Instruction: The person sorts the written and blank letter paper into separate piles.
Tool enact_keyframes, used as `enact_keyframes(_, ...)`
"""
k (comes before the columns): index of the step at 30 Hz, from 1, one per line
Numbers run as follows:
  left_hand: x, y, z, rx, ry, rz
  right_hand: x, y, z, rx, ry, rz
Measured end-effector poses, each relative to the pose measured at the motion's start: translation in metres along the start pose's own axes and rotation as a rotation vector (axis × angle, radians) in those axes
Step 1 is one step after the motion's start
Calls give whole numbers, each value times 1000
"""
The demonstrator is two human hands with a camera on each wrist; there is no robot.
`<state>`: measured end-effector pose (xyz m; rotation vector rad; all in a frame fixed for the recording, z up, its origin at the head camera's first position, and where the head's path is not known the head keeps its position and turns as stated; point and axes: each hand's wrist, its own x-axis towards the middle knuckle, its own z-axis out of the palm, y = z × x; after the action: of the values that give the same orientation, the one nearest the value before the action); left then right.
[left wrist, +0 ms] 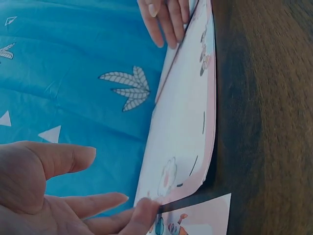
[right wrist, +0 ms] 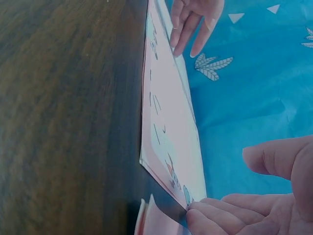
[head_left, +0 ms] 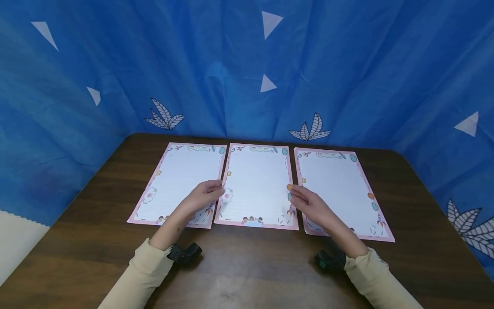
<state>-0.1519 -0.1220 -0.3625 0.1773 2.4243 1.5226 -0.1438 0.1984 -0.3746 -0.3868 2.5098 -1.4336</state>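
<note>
Three stacks of white paper with pink, cartoon-decorated borders lie side by side. My left hand (head_left: 202, 197) is at the left edge of the middle stack (head_left: 258, 184), partly over the left stack (head_left: 189, 171). At the opposite edge is my right hand (head_left: 313, 208), reaching across the right stack (head_left: 332, 184). Both hands have relaxed fingers, palms facing each other, thumbs apart from the fingers. In the left wrist view, the left fingertips (left wrist: 145, 208) meet the edge of the middle stack (left wrist: 181, 112). The right wrist view shows the right fingertips (right wrist: 195, 210) right at its other edge.
The stacks lie on a dark brown wooden table (head_left: 247, 266). A blue curtain (head_left: 231, 64) with white triangles and leaf drawings hangs behind it and along its sides. Black wrist devices (head_left: 185, 253) sit below both beige sleeves (head_left: 143, 270).
</note>
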Motion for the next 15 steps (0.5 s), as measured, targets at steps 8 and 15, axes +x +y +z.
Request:
enact_keyframes(8, 0, 2, 1, -15, -15, -13, -1, -2, -1, 17, 7, 27)
enact_keyframes(15, 2, 1, 2, -73, -14, -58, 0, -1, 0, 13, -2, 20)
